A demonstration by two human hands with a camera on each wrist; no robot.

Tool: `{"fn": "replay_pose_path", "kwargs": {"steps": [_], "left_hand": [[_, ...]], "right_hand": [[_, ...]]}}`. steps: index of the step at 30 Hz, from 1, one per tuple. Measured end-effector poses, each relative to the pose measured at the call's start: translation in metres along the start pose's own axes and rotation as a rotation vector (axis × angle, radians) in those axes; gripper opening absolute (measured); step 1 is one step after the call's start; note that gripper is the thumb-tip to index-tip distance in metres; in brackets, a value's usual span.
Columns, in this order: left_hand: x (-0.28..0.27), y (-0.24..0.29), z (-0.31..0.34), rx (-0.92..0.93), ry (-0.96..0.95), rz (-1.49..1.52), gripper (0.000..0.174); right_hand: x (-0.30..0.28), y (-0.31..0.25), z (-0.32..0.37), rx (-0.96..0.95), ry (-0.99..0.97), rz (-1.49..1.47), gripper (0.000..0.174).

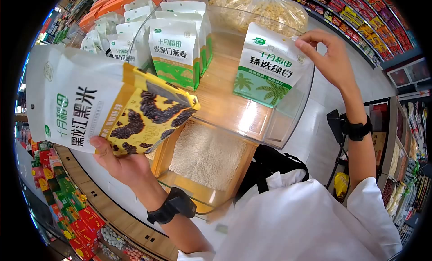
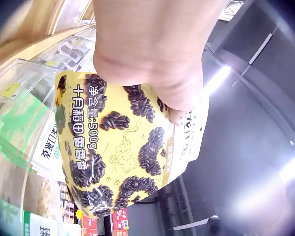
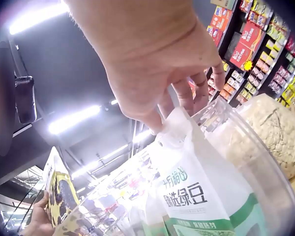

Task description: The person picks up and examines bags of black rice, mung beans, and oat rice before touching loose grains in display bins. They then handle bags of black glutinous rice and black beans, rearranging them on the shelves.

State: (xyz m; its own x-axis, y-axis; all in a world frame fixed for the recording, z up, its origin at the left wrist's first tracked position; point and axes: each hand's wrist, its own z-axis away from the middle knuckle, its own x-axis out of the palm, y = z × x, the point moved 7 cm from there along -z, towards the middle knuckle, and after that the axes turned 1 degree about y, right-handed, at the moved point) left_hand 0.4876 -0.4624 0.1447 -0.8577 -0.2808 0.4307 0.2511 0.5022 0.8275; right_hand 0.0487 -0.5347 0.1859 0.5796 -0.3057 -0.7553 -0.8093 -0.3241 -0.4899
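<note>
My left hand (image 1: 128, 167) grips a white and yellow bag of black rice (image 1: 81, 103) by its lower part, thumb across the front. The bag is tilted and raised at the left of the clear bin (image 1: 281, 134). In the left wrist view its yellow base (image 2: 120, 142) faces the camera, printed with dark grains. At the bin's right side, my right hand (image 1: 330, 60) pinches the top corner of a white and green bag of mung beans (image 1: 265, 65). That bag stands upright in the bin, its top edge bunched under the thumb in the right wrist view.
White and green oat bags (image 1: 175, 49) stand in the bin's left part, with more pouches (image 1: 123, 42) beyond the divider. Behind sits a big clear sack (image 1: 265, 11) of pale flakes. White rice (image 1: 202, 155) fills a wooden box below the bin. Snack shelves (image 1: 360, 18) line the back right.
</note>
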Motion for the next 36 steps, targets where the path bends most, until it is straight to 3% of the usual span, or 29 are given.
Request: {"fn": "replay_pose_path", "kwargs": {"steps": [5,10,17,19,20,22,23,28,36], "left_hand": [[0.017,0.0,0.0,0.07,0.034,-0.054,0.059],[0.033,-0.015,0.001,0.025,0.014,0.028,0.05],[0.075,-0.042,0.004,-0.096,-0.065,0.112,0.038],[0.093,-0.065,0.006,-0.078,-0.119,0.024,0.039],[0.116,-0.061,0.012,-0.204,-0.134,0.002,0.042],[0.136,-0.068,0.017,-0.298,-0.243,-0.021,0.042],[0.142,-0.075,0.015,-0.225,-0.344,-0.065,0.041],[0.155,-0.084,0.019,-0.25,-0.48,-0.043,0.042],[0.162,-0.092,0.021,-0.269,-0.519,-0.009,0.04]], "right_hand": [[0.001,-0.006,-0.003,-0.037,0.013,-0.047,0.024],[0.007,0.002,0.0,0.064,0.038,-0.012,0.024],[0.009,-0.013,0.004,0.017,0.091,-0.025,0.02],[0.012,-0.022,0.008,0.075,0.131,-0.046,0.02],[0.013,-0.033,0.006,0.04,0.148,-0.056,0.02],[0.016,-0.04,0.007,0.148,0.138,-0.15,0.02],[0.013,-0.044,0.003,0.128,0.148,-0.154,0.02],[0.005,-0.023,0.002,0.195,0.16,-0.341,0.02],[0.001,-0.019,-0.009,0.294,0.146,-0.571,0.026]]}}
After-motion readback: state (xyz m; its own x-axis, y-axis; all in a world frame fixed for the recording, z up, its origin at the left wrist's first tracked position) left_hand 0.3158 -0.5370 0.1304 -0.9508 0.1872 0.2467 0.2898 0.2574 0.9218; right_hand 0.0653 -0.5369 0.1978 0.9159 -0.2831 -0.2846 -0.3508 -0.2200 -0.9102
